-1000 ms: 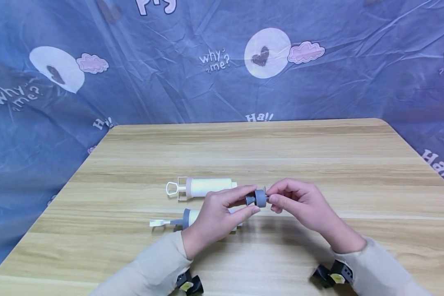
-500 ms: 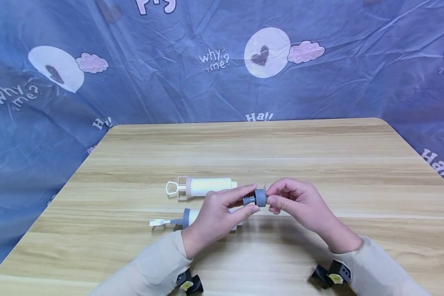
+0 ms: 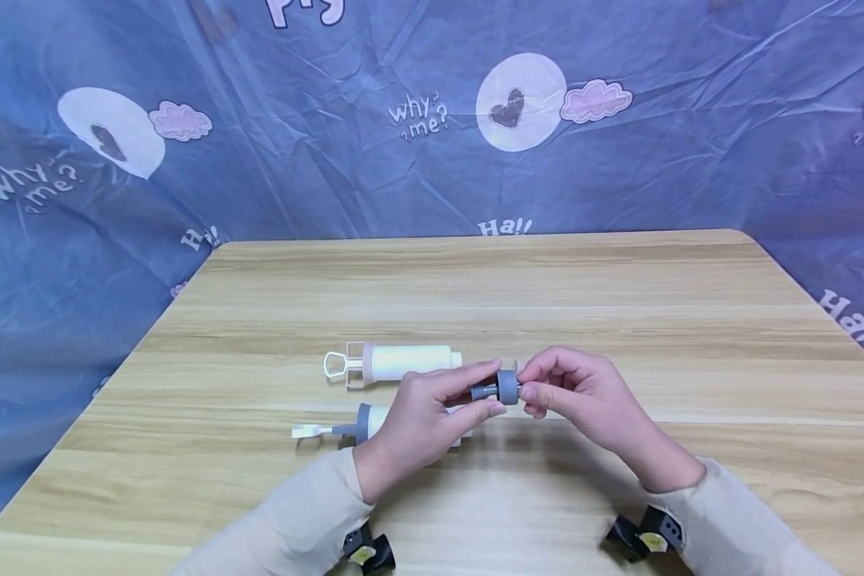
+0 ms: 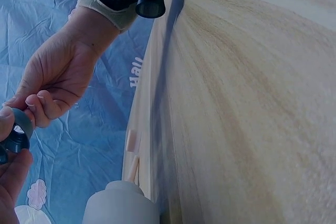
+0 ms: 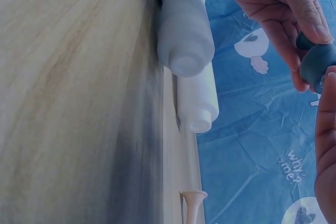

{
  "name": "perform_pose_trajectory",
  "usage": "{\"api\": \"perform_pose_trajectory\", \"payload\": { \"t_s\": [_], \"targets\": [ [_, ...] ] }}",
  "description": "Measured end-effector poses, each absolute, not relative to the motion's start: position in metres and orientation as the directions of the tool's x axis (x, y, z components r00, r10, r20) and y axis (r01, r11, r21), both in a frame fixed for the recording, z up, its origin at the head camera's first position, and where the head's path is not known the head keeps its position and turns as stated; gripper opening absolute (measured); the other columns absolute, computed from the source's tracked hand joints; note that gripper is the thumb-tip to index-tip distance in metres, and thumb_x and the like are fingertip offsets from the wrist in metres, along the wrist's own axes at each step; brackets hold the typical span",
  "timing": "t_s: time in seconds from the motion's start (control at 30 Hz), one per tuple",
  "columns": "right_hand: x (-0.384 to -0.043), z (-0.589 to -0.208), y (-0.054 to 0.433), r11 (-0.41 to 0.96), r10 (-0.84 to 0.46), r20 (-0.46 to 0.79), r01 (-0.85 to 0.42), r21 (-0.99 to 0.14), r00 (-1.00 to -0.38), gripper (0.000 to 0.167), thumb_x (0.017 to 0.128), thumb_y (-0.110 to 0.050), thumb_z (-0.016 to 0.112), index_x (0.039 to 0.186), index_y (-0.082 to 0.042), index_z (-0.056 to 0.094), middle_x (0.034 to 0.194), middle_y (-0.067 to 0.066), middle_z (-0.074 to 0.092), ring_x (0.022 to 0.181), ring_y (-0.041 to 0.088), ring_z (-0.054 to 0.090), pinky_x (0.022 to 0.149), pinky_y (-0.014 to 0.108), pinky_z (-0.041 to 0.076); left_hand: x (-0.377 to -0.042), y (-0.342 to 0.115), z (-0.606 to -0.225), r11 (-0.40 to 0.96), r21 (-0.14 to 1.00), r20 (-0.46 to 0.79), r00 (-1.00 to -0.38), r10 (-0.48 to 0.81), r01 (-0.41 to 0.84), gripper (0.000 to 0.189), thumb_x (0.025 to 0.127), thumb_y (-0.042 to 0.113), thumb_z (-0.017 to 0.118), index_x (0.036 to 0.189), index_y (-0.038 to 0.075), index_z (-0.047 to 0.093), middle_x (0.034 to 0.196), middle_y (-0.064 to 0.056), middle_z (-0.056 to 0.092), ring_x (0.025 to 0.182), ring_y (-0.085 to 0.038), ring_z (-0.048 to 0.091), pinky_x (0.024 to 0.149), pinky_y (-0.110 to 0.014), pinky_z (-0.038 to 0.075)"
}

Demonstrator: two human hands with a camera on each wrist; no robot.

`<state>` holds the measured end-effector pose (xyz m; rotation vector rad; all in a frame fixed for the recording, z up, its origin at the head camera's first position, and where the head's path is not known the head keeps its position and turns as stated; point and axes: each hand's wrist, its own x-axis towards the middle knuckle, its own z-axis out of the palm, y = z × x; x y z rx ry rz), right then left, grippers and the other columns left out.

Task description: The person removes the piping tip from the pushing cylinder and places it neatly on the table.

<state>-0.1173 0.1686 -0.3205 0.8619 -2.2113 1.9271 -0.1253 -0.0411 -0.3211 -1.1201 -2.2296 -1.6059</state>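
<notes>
Both hands are raised over the table around a small grey cap-like piece (image 3: 507, 387) with a short stem poking out on its left. My left hand (image 3: 425, 412) holds it between thumb and fingers. Thumb and forefinger of my right hand (image 3: 583, 392) pinch its right end. The left wrist view shows the piece as a hollow dark ring (image 4: 20, 132). Below the left hand lies a white syringe-shaped tube with a grey collar (image 3: 362, 424), partly hidden by that hand. Behind it lies a similar white tube (image 3: 410, 362) with a pinkish collar and loop handle.
In the right wrist view a peach trumpet-shaped part (image 5: 194, 199) lies on the wooden table (image 3: 259, 496), near the tubes' nozzle ends; the head view does not show it. A blue printed cloth (image 3: 317, 160) hangs behind the table. Black wrist cameras (image 3: 648, 534) sit at the cuffs.
The stem on the left of the grey piece has turned and shifted slightly, its end looking straighter now. The right hand moved a little left at first. Both tubes lie as before.
</notes>
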Motion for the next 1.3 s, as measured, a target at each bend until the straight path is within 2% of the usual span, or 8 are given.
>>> {"api": "perform_pose_trajectory", "payload": {
  "t_s": [0.23,0.43,0.57,0.93,1.13,1.3],
  "targets": [
    [-0.1151,-0.3156,0.1705,0.177,-0.28,0.389,-0.445,-0.878,-0.878,0.016,0.078,0.004,0.068,0.09,-0.005,0.064,0.077,-0.005,0.064,0.062,0.008,0.056,0.053,0.023,0.047,-0.1262,-0.0406,-0.3214,0.137,0.728,0.554,-0.694,0.46,0.672,0.037,0.078,0.006,0.072,0.114,-0.001,0.065,0.107,-0.015,0.067,0.093,-0.015,0.066,0.075,-0.019,0.052],
    [-0.1163,-0.32,0.1686,0.122,-0.327,0.47,-0.53,-0.839,-0.82,0.029,0.072,0.011,0.07,0.099,0.005,0.061,0.089,-0.004,0.065,0.072,0.008,0.062,0.062,0.023,0.052,-0.1268,-0.0404,-0.3225,0.134,0.724,0.564,-0.692,0.451,0.677,0.038,0.077,0.006,0.073,0.114,-0.003,0.064,0.107,-0.014,0.067,0.09,-0.014,0.067,0.073,-0.019,0.052],
    [-0.1162,-0.322,0.1671,0.133,-0.334,0.473,-0.538,-0.832,-0.815,0.034,0.071,0.012,0.071,0.103,0.006,0.06,0.094,-0.005,0.065,0.077,0.009,0.064,0.067,0.024,0.054,-0.1272,-0.0402,-0.3231,0.135,0.724,0.561,-0.691,0.456,0.677,0.038,0.078,0.007,0.072,0.115,-0.002,0.064,0.108,-0.015,0.067,0.093,-0.015,0.066,0.074,-0.018,0.052],
    [-0.1176,-0.3247,0.1671,0.123,-0.362,0.449,-0.519,-0.846,-0.817,0.035,0.073,0.009,0.071,0.105,0.008,0.059,0.1,-0.008,0.064,0.079,0.011,0.067,0.066,0.028,0.055,-0.1267,-0.0378,-0.3222,0.142,0.729,0.55,-0.697,0.46,0.669,0.039,0.077,0.008,0.072,0.115,-0.001,0.064,0.108,-0.013,0.067,0.092,-0.016,0.067,0.072,-0.019,0.053],
    [-0.1158,-0.3247,0.1691,0.134,-0.369,0.435,-0.51,-0.85,-0.822,0.033,0.076,0.001,0.071,0.107,0.008,0.059,0.101,-0.008,0.065,0.077,0.014,0.068,0.064,0.029,0.055,-0.1254,-0.0346,-0.3199,0.163,0.762,0.502,-0.73,0.463,0.627,0.039,0.078,0.01,0.072,0.115,0.002,0.064,0.108,-0.011,0.067,0.09,-0.011,0.066,0.072,-0.017,0.052],
    [-0.1136,-0.324,0.1729,0.2,-0.345,0.449,-0.532,-0.823,-0.824,0.033,0.074,0.006,0.072,0.105,0.004,0.061,0.098,-0.008,0.065,0.078,0.009,0.066,0.062,0.025,0.054,-0.1255,-0.0313,-0.3181,0.163,0.811,0.432,-0.763,0.482,0.562,0.04,0.079,0.013,0.071,0.117,0.006,0.064,0.11,-0.008,0.067,0.092,-0.008,0.065,0.073,-0.017,0.052]
  ]
}}
